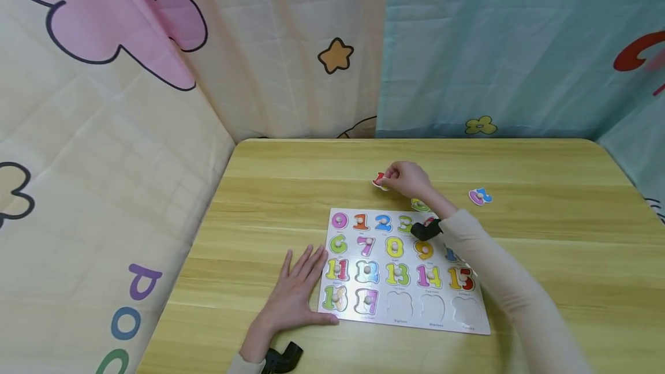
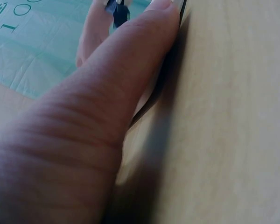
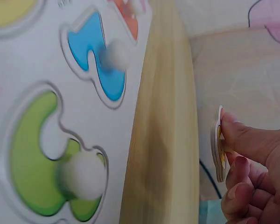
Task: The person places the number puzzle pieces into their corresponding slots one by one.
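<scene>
A white number puzzle board (image 1: 381, 323) lies on the table. Knobbed number pieces fill most of its recesses; three outlined recesses at the lower right hold no piece. My left hand (image 1: 296, 293) rests with straight, spread fingers along the board's left edge, the thumb at its lower left corner. Beyond the board, my right hand (image 1: 409, 180) pinches a red and yellow number puzzle piece (image 1: 381, 181) between thumb and fingers. In the right wrist view this piece (image 3: 218, 147) is seen edge-on, off the table. My right forearm covers part of the board's right side.
A green and yellow number piece (image 1: 419, 205) lies behind the board, partly hidden by my right arm. Farther right is a purple and blue piece (image 1: 480, 196). Printed curtains (image 1: 291, 74) hang behind and left of the wooden table (image 1: 291, 189).
</scene>
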{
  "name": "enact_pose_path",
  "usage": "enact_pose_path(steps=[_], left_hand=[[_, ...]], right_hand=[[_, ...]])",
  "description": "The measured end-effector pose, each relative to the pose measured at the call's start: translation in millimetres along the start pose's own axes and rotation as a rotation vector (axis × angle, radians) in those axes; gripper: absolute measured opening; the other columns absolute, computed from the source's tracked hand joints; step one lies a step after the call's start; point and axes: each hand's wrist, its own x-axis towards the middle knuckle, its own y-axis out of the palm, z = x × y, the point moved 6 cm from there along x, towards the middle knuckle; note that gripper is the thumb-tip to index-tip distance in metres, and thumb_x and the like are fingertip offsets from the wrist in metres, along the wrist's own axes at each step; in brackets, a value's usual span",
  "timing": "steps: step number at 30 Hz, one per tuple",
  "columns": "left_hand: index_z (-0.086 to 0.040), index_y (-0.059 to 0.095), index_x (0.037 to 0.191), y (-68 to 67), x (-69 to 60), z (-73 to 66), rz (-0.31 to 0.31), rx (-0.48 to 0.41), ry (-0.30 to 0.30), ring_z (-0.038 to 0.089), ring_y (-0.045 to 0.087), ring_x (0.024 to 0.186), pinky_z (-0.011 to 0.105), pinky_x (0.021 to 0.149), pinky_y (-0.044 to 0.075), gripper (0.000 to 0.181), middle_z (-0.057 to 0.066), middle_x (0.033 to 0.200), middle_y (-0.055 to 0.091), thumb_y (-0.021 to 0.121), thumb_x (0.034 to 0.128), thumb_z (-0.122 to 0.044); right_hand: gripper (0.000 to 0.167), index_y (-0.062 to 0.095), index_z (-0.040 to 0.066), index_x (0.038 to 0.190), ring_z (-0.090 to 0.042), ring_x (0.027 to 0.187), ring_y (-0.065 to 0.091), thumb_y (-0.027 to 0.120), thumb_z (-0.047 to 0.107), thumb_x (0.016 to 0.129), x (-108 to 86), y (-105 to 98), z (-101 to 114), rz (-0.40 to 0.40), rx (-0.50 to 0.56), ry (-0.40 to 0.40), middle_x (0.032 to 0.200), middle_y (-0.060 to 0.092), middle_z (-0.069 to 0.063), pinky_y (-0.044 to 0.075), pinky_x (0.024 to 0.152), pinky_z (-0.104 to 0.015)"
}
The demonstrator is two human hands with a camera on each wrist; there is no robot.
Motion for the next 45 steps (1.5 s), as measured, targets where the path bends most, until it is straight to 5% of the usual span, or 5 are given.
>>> enact_pose_path(steps=[7,14,20,27,45], left_hand=[[-0.008,0.015,0.152,-3.2,-0.3,-0.9,-0.003,-0.006,-0.003,0.027,0.006,0.143,0.057,0.110,-0.003,0.123,0.005,0.158,0.011,0.048,0.0642,-0.088],[-0.008,0.014,0.152,-1.2,-0.4,-1.2,0.004,-0.012,-0.005,0.027,0.004,0.143,0.056,0.110,-0.004,0.124,0.005,0.158,0.010,0.047,0.0642,-0.088],[-0.008,0.014,0.152,0.6,-0.5,-0.7,0.005,-0.003,-0.005,0.026,0.004,0.143,0.056,0.110,-0.004,0.124,0.005,0.158,0.010,0.047,0.0636,-0.089],[-0.009,0.014,0.152,0.6,-0.1,-0.5,0.001,-0.002,-0.002,0.026,0.005,0.143,0.056,0.110,-0.004,0.123,0.004,0.158,0.009,0.047,0.0643,-0.088],[-0.008,0.015,0.152,-0.9,-1.3,-1.9,-0.005,0.015,-0.002,0.026,0.005,0.143,0.057,0.110,-0.002,0.123,0.005,0.158,0.011,0.046,0.0649,-0.088]], right_hand=[[0.026,0.062,0.014,0.077,-0.013,0.056,0.044,0.075,0.037,0.081,-77.5,3.4,19.8,0.106,0.037,-0.172,0.064,0.052,0.005,0.034,0.050,-0.027],[0.027,0.059,0.022,0.073,-0.005,0.052,0.043,0.078,0.041,0.076,-153.4,30.6,17.5,0.211,0.056,-0.195,0.056,0.046,0.013,0.032,0.047,-0.021],[0.029,0.056,0.027,0.070,0.000,0.053,0.040,0.079,0.044,0.074,-190.4,44.8,21.1,0.225,0.010,-0.234,0.054,0.042,0.018,0.030,0.047,-0.019],[0.030,0.055,0.028,0.070,0.002,0.051,0.036,0.077,0.048,0.073,-206.2,54.0,24.9,0.204,-0.033,-0.253,0.054,0.039,0.019,0.029,0.046,-0.018],[0.031,0.054,0.028,0.070,0.001,0.049,0.037,0.077,0.047,0.074,-203.5,60.2,28.5,0.222,-0.066,-0.217,0.052,0.039,0.018,0.027,0.045,-0.020]])
